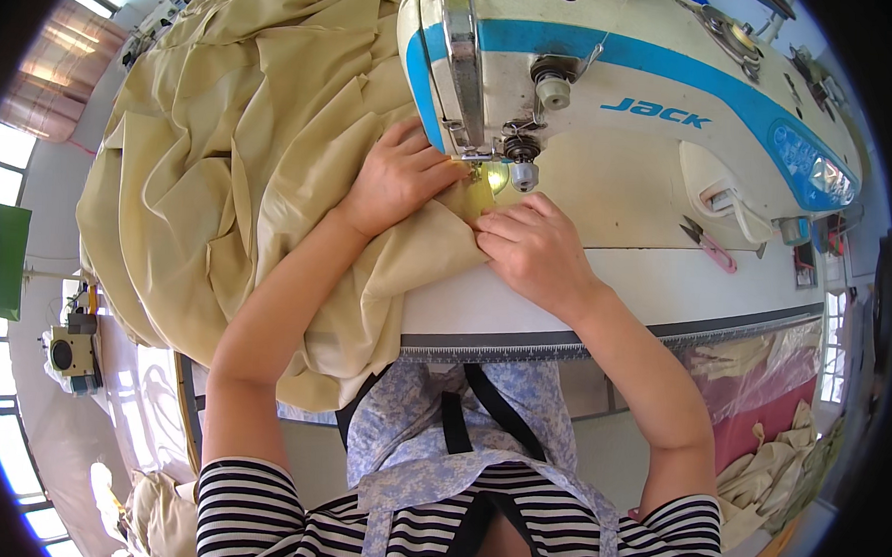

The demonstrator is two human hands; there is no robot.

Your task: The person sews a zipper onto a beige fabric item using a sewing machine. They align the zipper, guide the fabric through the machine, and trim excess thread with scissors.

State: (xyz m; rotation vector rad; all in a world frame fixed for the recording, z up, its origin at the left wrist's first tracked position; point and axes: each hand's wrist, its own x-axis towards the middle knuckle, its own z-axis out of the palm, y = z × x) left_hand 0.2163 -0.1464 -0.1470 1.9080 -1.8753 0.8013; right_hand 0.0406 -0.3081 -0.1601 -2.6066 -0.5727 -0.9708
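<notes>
A large piece of khaki fabric (212, 159) lies bunched over the left of the sewing table, its edge running under the head of a white and blue sewing machine (595, 61). My left hand (401, 174) rests on the fabric just left of the needle area, fingers bent and pressing the cloth. To the right of the needle, my right hand (537, 245) pinches the fabric's edge between thumb and fingers. A small lamp (496, 176) glows by the presser foot, which is partly hidden by the machine and my fingers.
Thread snips (708, 244) with pink handles lie on the table right of my hand. A ruler strip (493, 347) runs along the table's front edge. At the lower right are more khaki cloth pieces (771, 477). Another machine (72, 352) stands at the far left.
</notes>
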